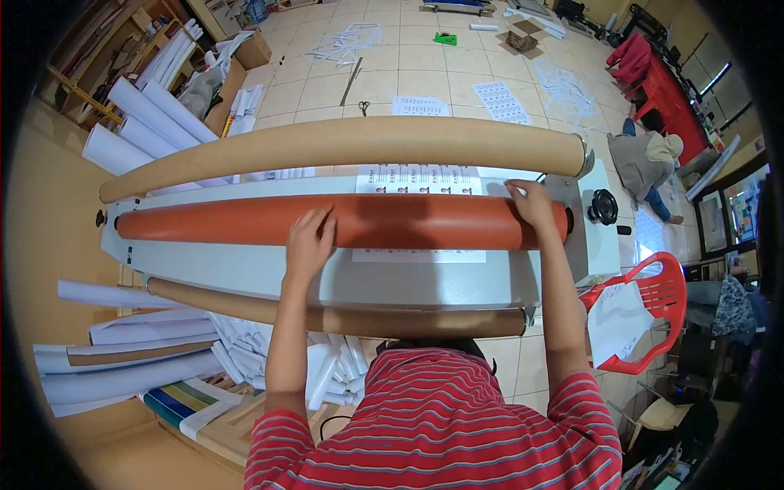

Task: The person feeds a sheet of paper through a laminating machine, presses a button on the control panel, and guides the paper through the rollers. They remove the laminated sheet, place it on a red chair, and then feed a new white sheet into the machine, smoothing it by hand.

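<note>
A long orange-red roller (433,220) spans a pale grey roller machine (400,286). My left hand (310,237) lies on the roller left of its middle, fingers resting on the surface and holding nothing. Near the roller's right end, my right hand (531,206) reaches over it with bent fingers slightly apart; nothing shows in them. A printed sheet with rows of small portraits (420,178) passes under the roller, and its near edge shows on my side. Beyond it runs a thick brown-covered roll (367,143). A thinner brown roll (384,321) sits along the near side.
A black hand knob (603,207) is on the machine's right end. Right of me stands a red plastic chair (665,306) with a white sheet. Rolled paper (155,114) leans at left. Scissors (363,107) and printed sheets (501,102) lie on the floor. Another person (645,163) crouches at right.
</note>
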